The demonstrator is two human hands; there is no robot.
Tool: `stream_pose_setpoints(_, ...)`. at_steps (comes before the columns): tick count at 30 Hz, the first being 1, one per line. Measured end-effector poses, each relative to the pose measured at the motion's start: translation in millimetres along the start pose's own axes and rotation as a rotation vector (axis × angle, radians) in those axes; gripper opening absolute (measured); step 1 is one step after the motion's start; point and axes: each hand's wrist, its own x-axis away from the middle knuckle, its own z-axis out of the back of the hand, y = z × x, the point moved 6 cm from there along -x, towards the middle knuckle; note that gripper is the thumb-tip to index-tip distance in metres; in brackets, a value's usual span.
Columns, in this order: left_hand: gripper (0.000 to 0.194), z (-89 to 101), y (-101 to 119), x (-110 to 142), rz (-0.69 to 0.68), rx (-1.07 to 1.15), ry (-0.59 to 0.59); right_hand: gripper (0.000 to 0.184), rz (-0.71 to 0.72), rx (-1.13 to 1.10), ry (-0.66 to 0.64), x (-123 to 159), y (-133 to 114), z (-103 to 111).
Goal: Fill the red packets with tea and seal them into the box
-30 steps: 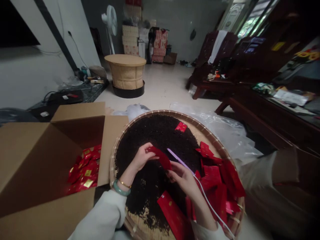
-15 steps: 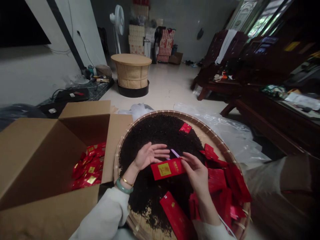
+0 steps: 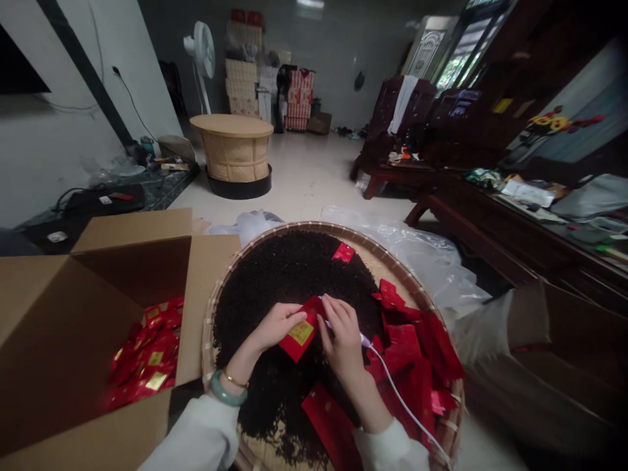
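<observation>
Over the round bamboo tray (image 3: 214, 301), both my hands are at one red packet with a gold label (image 3: 300, 332). My left hand (image 3: 275, 327) pinches its left side, thumb on the front. My right hand (image 3: 342, 333) is closed at the packet's upper right end. A slim lilac tool (image 3: 365, 340) with a white cord (image 3: 392, 386) lies in my right hand, largely hidden by the fingers; it looks like a hand-held bag sealer. Dark loose leaves, like tea (image 3: 265, 275), spread beneath my hands. Another red packet (image 3: 330, 422) lies on them, near my right wrist.
An open cardboard box (image 3: 44, 353) with several red packets (image 3: 152, 356) inside stands on the left. Flat red packets (image 3: 407, 353) heap at the tray's right side, and a small one (image 3: 343, 253) lies at the back. Clear plastic sheeting (image 3: 417, 255) covers floor beyond.
My left hand, spread open beside the packet before, has closed on it. The packet now tilts, and my right hand has turned inward with the lilac tool. The whole view has shifted.
</observation>
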Motion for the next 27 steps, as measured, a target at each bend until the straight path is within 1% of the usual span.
stream_pose_setpoints(3, 0.039, -1.1, -1.5, 0.0, 0.014, 0.044, 0.001, 0.047, 0.037, 0.021, 0.02, -0.4, -2.9, -0.3)
stream_pose_setpoints(5, 0.04, -1.4, -2.2, 0.2, 0.022, 0.065, -0.002, 0.042, 0.047, 0.024, 0.033, -0.9, -3.0, -0.8)
stream_pose_setpoints(7, 0.04, -1.8, -2.6, 0.1, 0.021, 0.04, -0.014, 0.03, 0.015, 0.043, 0.06, -1.4, -0.4, 0.1)
stream_pose_setpoints(9, 0.037, -2.1, -1.3, -0.3, -0.019, -0.075, -0.027, 0.016, -0.05, 0.068, 0.07, -2.5, 4.3, 1.6)
stream_pose_setpoints(10, 0.035, -2.3, -0.1, -0.4, -0.053, -0.161, -0.028, 0.013, -0.073, 0.072, 0.051, -3.4, 6.1, 1.6)
stream_pose_setpoints(13, 0.032, -2.2, 3.7, -0.5, -0.137, -0.413, -0.001, 0.021, -0.045, 0.01, -0.086, -6.7, 6.5, -1.6)
stream_pose_setpoints(15, 0.028, 0.4, 4.8, -0.7, -0.14, -0.471, 0.033, 0.023, -0.029, -0.043, -0.161, -7.6, 7.4, -2.0)
stream_pose_setpoints(17, 0.026, 6.8, 5.7, -1.0, -0.12, -0.438, 0.092, 0.023, -0.095, -0.06, -0.171, -7.5, 14.0, 1.2)
stream_pose_setpoints(19, 0.03, 15.1, 5.9, -1.4, -0.09, -0.362, 0.158, 0.025, -0.204, -0.071, -0.135, -6.1, 23.1, 6.0)
stream_pose_setpoints(22, 0.033, 24.1, 3.6, -1.8, -0.029, -0.217, 0.213, 0.024, -0.316, -0.184, -0.121, -3.3, 30.0, 7.9)
stream_pose_setpoints(24, 0.037, 25.7, 0.2, -1.5, 0.029, -0.103, 0.212, 0.02, -0.374, -0.291, -0.16, -1.8, 30.3, 4.7)
stream_pose_setpoints(27, 0.041, 23.0, -2.8, -0.3, 0.089, -0.013, 0.181, 0.021, -0.475, -0.476, -0.281, 1.3, 28.0, -5.9)
